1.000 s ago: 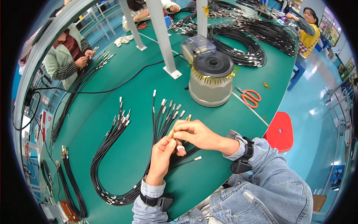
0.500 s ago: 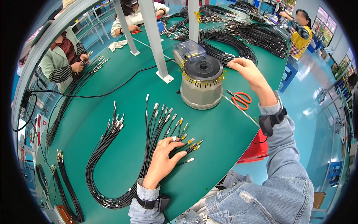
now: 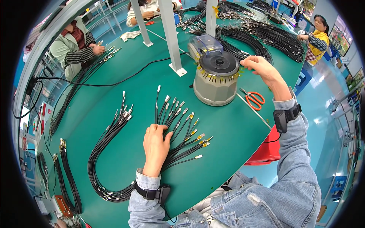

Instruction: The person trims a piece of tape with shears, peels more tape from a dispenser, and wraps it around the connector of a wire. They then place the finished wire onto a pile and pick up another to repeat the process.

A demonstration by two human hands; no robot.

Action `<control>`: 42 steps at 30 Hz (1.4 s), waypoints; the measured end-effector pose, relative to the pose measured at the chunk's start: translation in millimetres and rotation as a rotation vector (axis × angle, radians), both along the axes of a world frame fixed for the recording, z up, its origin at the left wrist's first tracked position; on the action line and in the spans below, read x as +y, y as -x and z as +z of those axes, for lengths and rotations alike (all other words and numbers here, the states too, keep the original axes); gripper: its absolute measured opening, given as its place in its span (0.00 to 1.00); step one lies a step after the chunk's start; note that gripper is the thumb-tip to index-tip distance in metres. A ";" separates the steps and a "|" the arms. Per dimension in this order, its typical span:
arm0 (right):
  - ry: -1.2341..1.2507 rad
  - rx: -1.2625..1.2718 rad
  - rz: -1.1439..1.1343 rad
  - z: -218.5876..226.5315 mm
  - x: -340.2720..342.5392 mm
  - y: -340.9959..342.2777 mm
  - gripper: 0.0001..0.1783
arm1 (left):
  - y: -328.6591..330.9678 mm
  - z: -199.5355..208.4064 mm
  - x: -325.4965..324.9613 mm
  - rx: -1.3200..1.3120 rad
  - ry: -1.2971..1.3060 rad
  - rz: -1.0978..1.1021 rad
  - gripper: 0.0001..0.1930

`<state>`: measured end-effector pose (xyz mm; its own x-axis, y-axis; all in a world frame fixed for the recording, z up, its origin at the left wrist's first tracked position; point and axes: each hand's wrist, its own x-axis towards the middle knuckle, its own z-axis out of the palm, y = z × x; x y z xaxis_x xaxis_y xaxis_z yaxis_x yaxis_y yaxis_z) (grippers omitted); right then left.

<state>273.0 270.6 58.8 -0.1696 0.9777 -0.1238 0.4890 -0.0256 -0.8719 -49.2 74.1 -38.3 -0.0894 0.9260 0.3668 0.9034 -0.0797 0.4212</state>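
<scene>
A bundle of black cables point(image 3: 99, 150) with small metal connector ends bends in a U on the green table. My left hand point(image 3: 155, 150) lies over its right arm, fingers curled down onto the cables near the fanned-out ends; its fingertips are partly hidden. Some ends on the right carry yellow tape point(image 3: 201, 136). My right hand point(image 3: 264, 72) has its thumb and fingers pinched together at the right rim of a round tape dispenser point(image 3: 216, 85) with a black top. Small yellow strips stick around that rim, one just below my fingertips. What the pinch holds is too small to make out.
Orange-handled scissors point(image 3: 254, 100) lie right of the dispenser. A grey metal post point(image 3: 173, 41) stands behind it, and a black power cord point(image 3: 125, 79) crosses the table. More cable bundles point(image 3: 279, 38) lie at the far right. Several co-workers sit around the table.
My left hand has shifted from the taped ends to cables further left, its fingers curling in. My right hand stays at the dispenser, its fingertips closer together. The view has shifted slightly.
</scene>
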 end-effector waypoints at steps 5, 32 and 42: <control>-0.005 -0.004 0.056 -4.9 4.8 -1.4 0.11 | 1.9 -5.2 4.5 0.080 0.041 0.003 0.07; 0.041 0.815 0.380 -12.9 -108.2 85.1 0.07 | -7.4 -7.0 1.3 0.090 0.014 -0.086 0.05; 0.104 0.902 0.439 -22.6 -114.1 110.5 0.06 | -12.2 -5.3 8.7 -0.015 -0.122 -0.068 0.05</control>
